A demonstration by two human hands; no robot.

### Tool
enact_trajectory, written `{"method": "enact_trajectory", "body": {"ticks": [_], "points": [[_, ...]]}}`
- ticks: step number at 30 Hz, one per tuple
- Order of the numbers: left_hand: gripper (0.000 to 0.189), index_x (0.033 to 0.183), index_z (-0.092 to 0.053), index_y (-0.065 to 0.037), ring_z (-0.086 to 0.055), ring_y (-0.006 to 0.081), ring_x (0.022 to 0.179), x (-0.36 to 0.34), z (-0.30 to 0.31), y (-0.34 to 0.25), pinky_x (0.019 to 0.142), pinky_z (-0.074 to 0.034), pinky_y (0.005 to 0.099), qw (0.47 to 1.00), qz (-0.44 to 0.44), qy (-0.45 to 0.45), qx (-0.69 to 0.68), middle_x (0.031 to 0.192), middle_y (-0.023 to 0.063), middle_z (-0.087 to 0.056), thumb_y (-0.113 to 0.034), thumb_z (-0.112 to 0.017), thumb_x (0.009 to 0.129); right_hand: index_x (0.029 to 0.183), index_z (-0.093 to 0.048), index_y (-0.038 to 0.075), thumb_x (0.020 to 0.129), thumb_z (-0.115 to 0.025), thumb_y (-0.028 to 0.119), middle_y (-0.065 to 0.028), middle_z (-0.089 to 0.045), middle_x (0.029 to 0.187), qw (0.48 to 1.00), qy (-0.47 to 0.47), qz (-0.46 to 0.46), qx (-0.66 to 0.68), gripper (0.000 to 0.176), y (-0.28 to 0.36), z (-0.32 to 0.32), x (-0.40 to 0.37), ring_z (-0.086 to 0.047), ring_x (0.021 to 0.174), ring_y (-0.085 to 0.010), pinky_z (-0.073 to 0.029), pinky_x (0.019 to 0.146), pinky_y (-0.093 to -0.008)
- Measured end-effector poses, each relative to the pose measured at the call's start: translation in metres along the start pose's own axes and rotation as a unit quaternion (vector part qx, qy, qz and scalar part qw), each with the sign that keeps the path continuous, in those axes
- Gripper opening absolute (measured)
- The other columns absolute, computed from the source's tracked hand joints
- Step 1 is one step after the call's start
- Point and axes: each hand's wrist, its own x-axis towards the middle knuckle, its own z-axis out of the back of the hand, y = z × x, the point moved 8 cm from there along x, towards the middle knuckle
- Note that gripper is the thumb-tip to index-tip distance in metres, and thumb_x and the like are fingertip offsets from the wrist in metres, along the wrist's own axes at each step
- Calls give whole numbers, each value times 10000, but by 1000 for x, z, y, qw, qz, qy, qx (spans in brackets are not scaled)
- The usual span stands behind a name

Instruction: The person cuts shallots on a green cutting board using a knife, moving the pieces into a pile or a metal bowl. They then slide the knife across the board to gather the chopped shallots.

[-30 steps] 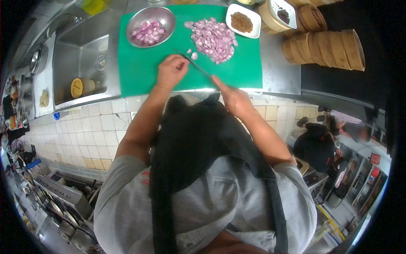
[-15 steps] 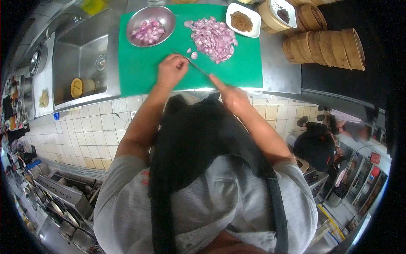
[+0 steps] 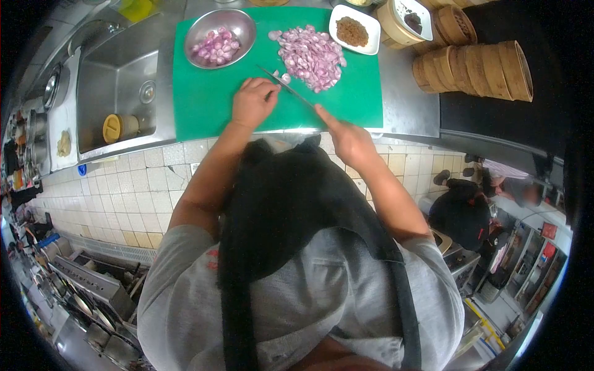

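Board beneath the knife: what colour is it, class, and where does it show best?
The board is green; the head view shows it best.

The knife point(image 3: 297, 93) has a smooth metal blade; the green board point(image 3: 201, 102) looks like matt plastic. The bowl point(image 3: 244, 31) and worktop point(image 3: 405, 96) are shiny metal, the steamer baskets point(image 3: 475, 71) matt, wood-like, and the apron point(image 3: 281, 210) dull black cloth.

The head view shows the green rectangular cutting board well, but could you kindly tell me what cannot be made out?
- Head view: anything beneath the bare left hand is hidden by that hand.
- Head view: the handle of the thin metal knife is covered by the bare right hand.
- Head view: the dark pieces in the white square dish are too small to identify.
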Motion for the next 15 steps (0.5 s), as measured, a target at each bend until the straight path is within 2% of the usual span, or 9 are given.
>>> {"method": "enact_trajectory", "body": {"ticks": [5,15], "points": [[76,875,-769,-121,-713,283,886,0,-1,0,802,-601,411,1000,-18,-8,-3,938,39,-754,-83,-804,820,1667,-417,333,950,-542,35,-292,-721,1089,999,14,-6,-38,787,-7,-19,-6,-721,896,-472,-584,814,-564],[91,862,-756,-114,-716,286,889,-1,2,0,816,-599,411,1000,-7,-14,-12,930,41,-755,-60,-802,805,1674,-399,341,936,-561,34,-284,-726,1125,998,34,-21,-46,816,0,-17,-4,-735,924,-463,-600,815,-554]]}}
